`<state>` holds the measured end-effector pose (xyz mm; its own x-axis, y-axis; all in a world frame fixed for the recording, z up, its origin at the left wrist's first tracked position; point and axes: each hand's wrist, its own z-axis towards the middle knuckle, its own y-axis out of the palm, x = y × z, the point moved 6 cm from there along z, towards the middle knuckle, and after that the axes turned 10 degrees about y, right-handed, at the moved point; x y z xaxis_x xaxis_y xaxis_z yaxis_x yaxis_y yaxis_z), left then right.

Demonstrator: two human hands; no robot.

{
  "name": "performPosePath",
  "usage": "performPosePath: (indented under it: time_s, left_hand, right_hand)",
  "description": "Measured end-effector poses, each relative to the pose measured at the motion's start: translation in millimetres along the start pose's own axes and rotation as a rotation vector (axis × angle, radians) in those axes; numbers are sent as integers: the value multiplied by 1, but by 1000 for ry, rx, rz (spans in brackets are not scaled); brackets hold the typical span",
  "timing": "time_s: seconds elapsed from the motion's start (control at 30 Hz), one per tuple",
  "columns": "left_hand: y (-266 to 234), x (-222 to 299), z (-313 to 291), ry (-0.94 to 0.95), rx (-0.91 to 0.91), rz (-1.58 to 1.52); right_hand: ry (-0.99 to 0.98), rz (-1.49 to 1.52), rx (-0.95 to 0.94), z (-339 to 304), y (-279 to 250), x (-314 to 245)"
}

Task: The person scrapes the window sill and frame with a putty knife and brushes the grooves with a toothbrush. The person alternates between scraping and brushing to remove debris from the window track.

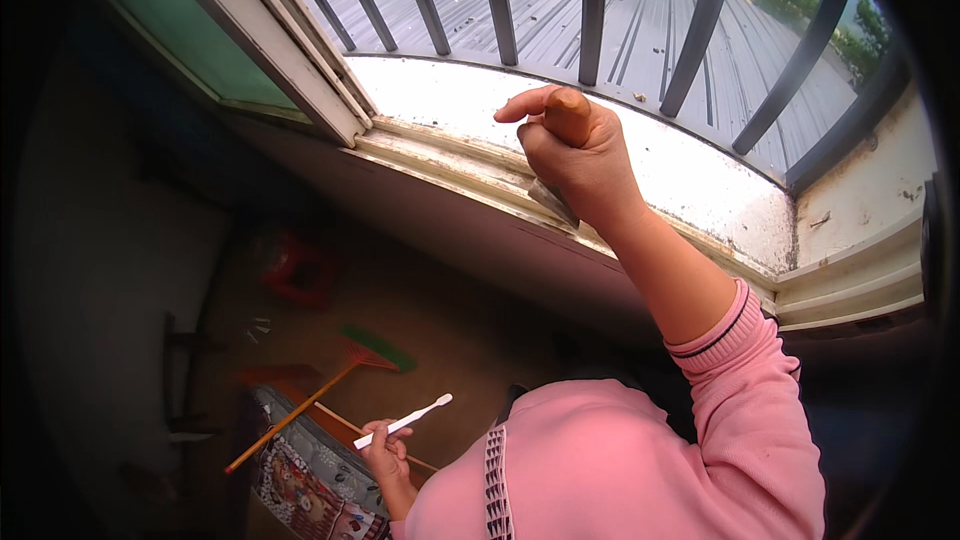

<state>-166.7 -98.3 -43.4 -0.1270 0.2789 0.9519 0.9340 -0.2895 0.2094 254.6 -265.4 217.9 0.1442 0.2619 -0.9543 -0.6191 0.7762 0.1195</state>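
Note:
My left hand [385, 452] is closed round the lower part of a white toothbrush [408, 420], low in front of me and away from the window. The toothbrush tilts up to the right, with its head at the upper end. Over the window sill, my right hand [592, 165] is wrapped round a tool with an orange-brown handle [568, 116]. Its index finger points out to the left. A greyish flat part [552, 202] shows below the fist, against the window track [450, 165]; whether it belongs to that tool I cannot tell.
Dark metal bars [592, 10] stand beyond the white, dirt-specked sill [690, 165]. A sliding window frame [270, 50] is at the left. Below are a green-bristled broom [378, 348], a red plastic object [298, 270] and a patterned cloth item [310, 495].

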Motion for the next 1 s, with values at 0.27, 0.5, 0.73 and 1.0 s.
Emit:
performPosePath:
  time_s: [0.27, 0.5, 0.73, 1.0]
  left_hand:
    - [26, -1, 6, 27, -4, -31]
    - [31, 1, 2, 56, 23, -3]
    - [24, -9, -7, 39, 84, 4]
    - [27, -1, -10, 22, 79, 76]
  right_hand:
    - [-413, -303, -416, -49, 54, 5]
    - [-487, -388, -504, -62, 79, 1]
    - [133, 103, -453, -16, 45, 5]
    - [-38, -1, -201, 26, 7, 14]
